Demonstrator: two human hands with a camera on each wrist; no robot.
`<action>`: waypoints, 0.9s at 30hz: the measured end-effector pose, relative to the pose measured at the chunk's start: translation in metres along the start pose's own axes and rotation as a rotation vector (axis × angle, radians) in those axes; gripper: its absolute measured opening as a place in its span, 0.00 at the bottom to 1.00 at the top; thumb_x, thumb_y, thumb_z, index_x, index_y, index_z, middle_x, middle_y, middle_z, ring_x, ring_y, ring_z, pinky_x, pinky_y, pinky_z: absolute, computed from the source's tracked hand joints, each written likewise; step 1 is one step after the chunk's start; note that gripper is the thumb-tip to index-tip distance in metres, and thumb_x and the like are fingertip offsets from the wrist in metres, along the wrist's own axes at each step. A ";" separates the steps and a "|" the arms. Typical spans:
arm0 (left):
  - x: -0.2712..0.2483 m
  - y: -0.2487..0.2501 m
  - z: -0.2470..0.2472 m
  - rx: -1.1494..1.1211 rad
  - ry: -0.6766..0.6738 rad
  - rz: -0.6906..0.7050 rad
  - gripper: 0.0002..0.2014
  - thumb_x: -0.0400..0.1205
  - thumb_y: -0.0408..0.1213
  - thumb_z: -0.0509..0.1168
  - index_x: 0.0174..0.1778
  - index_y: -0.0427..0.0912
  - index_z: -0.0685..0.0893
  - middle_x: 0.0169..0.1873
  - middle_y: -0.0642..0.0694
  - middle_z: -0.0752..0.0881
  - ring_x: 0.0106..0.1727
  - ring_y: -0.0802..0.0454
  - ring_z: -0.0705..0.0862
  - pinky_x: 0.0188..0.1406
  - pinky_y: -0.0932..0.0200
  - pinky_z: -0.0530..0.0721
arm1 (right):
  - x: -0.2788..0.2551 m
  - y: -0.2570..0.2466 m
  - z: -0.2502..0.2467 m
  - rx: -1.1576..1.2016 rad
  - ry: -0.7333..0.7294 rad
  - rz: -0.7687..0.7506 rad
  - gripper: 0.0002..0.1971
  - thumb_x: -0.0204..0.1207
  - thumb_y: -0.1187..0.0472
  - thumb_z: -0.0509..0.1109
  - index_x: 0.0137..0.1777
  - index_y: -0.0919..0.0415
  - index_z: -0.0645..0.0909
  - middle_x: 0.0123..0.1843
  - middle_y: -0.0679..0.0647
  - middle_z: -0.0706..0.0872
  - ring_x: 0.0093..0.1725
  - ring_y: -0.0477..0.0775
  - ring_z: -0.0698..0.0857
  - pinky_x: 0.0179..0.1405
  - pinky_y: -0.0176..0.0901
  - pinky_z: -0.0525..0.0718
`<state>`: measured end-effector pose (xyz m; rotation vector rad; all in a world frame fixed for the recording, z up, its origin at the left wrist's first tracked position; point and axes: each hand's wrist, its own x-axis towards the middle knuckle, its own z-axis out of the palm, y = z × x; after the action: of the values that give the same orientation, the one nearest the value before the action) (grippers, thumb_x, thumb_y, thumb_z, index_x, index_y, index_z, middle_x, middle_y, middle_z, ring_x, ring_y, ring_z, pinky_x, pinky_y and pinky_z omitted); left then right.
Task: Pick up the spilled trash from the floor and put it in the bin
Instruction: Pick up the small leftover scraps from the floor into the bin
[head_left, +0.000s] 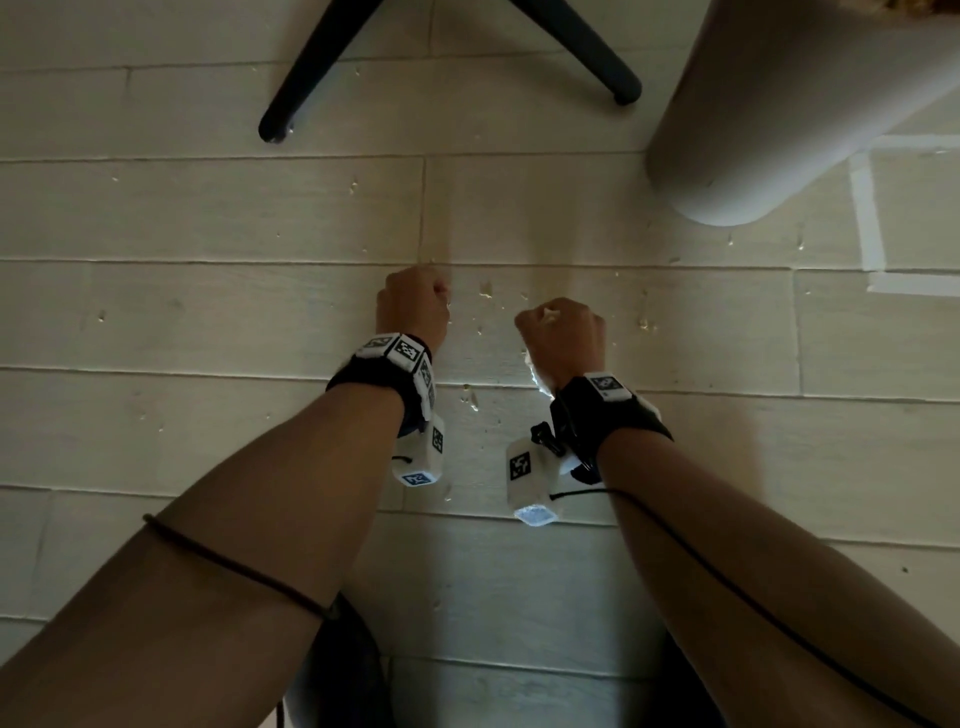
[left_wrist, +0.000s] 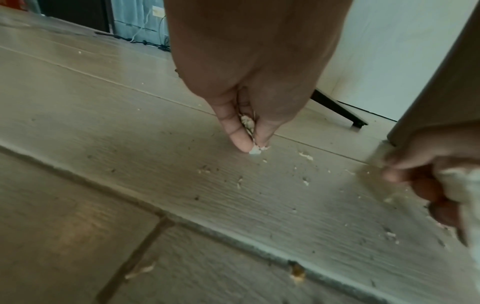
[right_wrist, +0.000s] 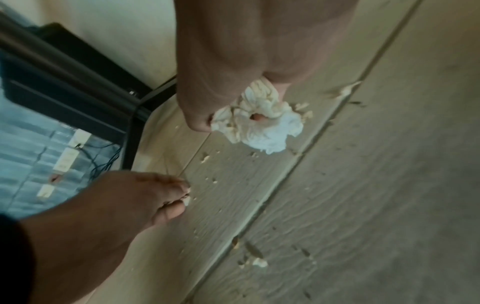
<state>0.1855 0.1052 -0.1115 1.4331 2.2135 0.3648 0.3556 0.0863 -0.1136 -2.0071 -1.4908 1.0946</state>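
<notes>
Our left hand (left_wrist: 249, 86) pinches a crumb (left_wrist: 255, 151) off the floor (head_left: 208, 218); our right hand (right_wrist: 233, 72) clutches wadded tissue (right_wrist: 262, 125). Chair legs (head_left: 587, 57) and bin (head_left: 789, 109) stand beyond.

All three views are dim and soft. In the head view the floor (head_left: 519, 208) is brightest at the upper middle, darkening toward the lower corners; plank lines bow at the edges. Both wrist views are motion-blurred, the right wrist view most.

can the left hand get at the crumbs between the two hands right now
Probably yes. The crumbs lie on bare floor beside the left hand, nothing between. But its fingertips already pinch a scrap, so there is little room for more.
</notes>
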 end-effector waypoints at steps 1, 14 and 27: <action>0.001 0.000 0.000 0.004 -0.011 -0.001 0.10 0.80 0.30 0.63 0.47 0.40 0.91 0.49 0.39 0.91 0.53 0.37 0.88 0.55 0.51 0.84 | 0.004 -0.005 0.006 -0.026 -0.016 -0.021 0.09 0.77 0.57 0.70 0.42 0.61 0.87 0.36 0.50 0.84 0.32 0.46 0.77 0.25 0.25 0.63; 0.036 -0.012 -0.019 -0.096 0.078 -0.025 0.12 0.81 0.31 0.60 0.50 0.43 0.90 0.51 0.41 0.91 0.55 0.40 0.87 0.56 0.52 0.85 | 0.031 -0.033 0.047 -0.297 -0.072 -0.298 0.10 0.83 0.66 0.65 0.48 0.67 0.89 0.51 0.60 0.87 0.44 0.59 0.88 0.43 0.42 0.83; 0.038 -0.022 -0.014 -0.061 -0.006 0.032 0.10 0.81 0.32 0.62 0.48 0.37 0.89 0.50 0.40 0.91 0.54 0.40 0.88 0.58 0.47 0.85 | 0.038 -0.043 0.038 -0.220 -0.166 -0.141 0.09 0.83 0.69 0.59 0.59 0.67 0.79 0.63 0.61 0.81 0.51 0.55 0.79 0.49 0.42 0.71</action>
<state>0.1480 0.1316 -0.1188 1.4365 2.1585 0.4347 0.3039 0.1315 -0.1194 -1.9542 -1.8808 1.1024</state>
